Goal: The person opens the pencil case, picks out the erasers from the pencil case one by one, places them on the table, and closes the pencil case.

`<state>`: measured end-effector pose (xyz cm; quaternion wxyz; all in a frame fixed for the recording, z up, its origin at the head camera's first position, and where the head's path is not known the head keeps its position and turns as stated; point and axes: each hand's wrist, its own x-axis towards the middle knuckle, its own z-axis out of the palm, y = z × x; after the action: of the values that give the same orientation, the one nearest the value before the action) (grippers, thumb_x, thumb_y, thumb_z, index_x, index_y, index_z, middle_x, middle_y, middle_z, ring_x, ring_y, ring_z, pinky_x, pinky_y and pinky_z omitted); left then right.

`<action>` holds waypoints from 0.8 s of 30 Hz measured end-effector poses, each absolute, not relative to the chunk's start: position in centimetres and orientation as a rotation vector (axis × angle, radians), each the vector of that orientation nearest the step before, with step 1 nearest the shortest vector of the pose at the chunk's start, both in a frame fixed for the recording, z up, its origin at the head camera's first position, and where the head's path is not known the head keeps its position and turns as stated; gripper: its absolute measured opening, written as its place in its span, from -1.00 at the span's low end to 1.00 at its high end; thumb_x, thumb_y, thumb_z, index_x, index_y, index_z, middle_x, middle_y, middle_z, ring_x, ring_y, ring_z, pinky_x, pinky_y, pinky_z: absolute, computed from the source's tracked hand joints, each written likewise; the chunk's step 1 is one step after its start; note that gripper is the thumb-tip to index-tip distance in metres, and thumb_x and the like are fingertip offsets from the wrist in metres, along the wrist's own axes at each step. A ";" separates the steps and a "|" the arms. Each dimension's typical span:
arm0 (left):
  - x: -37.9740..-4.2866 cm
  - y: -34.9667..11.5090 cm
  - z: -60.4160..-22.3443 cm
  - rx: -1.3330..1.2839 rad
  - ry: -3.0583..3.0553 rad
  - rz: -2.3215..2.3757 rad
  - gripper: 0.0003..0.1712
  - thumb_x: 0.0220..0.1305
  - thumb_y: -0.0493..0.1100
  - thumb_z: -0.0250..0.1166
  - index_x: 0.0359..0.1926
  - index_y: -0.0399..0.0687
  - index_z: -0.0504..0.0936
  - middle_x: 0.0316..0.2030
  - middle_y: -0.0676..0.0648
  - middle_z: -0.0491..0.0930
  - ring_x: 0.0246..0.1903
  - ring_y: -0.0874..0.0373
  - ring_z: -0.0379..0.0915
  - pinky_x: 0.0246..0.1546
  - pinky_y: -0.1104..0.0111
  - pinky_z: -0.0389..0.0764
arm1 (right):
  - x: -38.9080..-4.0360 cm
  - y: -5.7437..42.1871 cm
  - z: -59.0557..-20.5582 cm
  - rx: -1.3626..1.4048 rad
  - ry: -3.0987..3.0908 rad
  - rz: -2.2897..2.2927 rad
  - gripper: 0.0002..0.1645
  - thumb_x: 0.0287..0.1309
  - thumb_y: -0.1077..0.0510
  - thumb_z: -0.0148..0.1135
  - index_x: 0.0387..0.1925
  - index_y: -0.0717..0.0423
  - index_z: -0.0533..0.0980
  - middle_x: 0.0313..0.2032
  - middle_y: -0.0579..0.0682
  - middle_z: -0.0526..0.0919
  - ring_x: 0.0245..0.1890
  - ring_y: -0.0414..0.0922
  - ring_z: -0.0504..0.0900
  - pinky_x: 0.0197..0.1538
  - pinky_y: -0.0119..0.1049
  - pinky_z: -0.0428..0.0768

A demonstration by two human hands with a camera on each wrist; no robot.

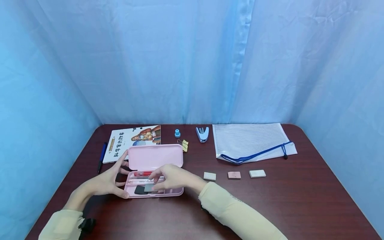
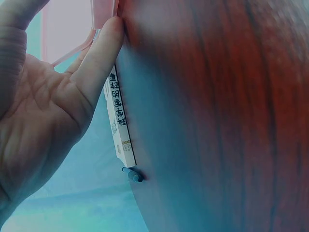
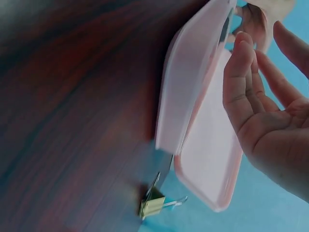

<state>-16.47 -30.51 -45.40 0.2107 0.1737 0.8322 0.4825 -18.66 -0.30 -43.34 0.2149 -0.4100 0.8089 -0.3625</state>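
A pink pencil case (image 1: 151, 196) lies with its lid (image 1: 154, 156) raised toward the back. Inside are a red pen (image 1: 142, 173), other slim writing tools, a black eraser-like block (image 1: 139, 190) and a grey block (image 1: 148, 188) beside it. My left hand (image 1: 105, 180) touches the case's left side with spread fingers, thumb at the near corner. Over the case's right half hovers my right hand (image 1: 171, 178), thumb close to the grey block. In the right wrist view nothing shows between the loosely bent fingers of that hand.
Behind the case lie a book (image 1: 120, 140), blue pen (image 1: 102, 157), yellow binder clip (image 1: 185, 145), small blue item (image 1: 177, 133) and blue stapler (image 1: 202, 134). A mesh pouch (image 1: 249, 140) is at back right, with a white (image 1: 209, 176), a pink (image 1: 234, 175) and another white eraser (image 1: 257, 173) before it.
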 end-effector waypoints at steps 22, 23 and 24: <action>-16.6 -30.3 -45.4 0.477 2.297 1.347 0.63 -0.08 -0.15 0.66 0.59 0.41 -0.50 0.37 -0.30 -0.02 0.30 -0.31 0.17 0.07 -0.04 0.62 | -17.8 -2.7 -44.4 -1.149 2.514 -0.742 -0.68 0.08 0.06 0.57 -0.10 0.00 0.76 -0.29 -0.23 0.73 -0.28 -0.36 0.56 -0.15 -0.51 0.54; -16.5 -30.5 -45.4 0.474 2.302 1.344 0.63 -0.09 -0.15 0.66 0.59 0.40 -0.50 0.37 -0.30 -0.02 0.30 -0.31 0.18 0.06 -0.04 0.63 | -17.8 -2.9 -44.4 -1.151 2.518 -0.740 -0.69 0.08 0.06 0.57 -0.10 -0.01 0.76 -0.31 -0.24 0.72 -0.30 -0.37 0.56 -0.16 -0.52 0.53; -16.4 -30.6 -45.3 0.470 2.305 1.345 0.64 -0.09 -0.15 0.66 0.59 0.40 -0.50 0.36 -0.31 -0.03 0.30 -0.32 0.18 0.06 -0.04 0.63 | -17.8 -3.1 -44.5 -1.155 2.520 -0.741 -0.69 0.08 0.06 0.57 -0.11 -0.01 0.76 -0.32 -0.25 0.72 -0.31 -0.37 0.55 -0.18 -0.52 0.52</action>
<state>-16.40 -30.63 -45.33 0.2143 0.1694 0.8309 0.4847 -17.78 -3.06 -44.50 0.1354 -0.3989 0.8701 -0.2560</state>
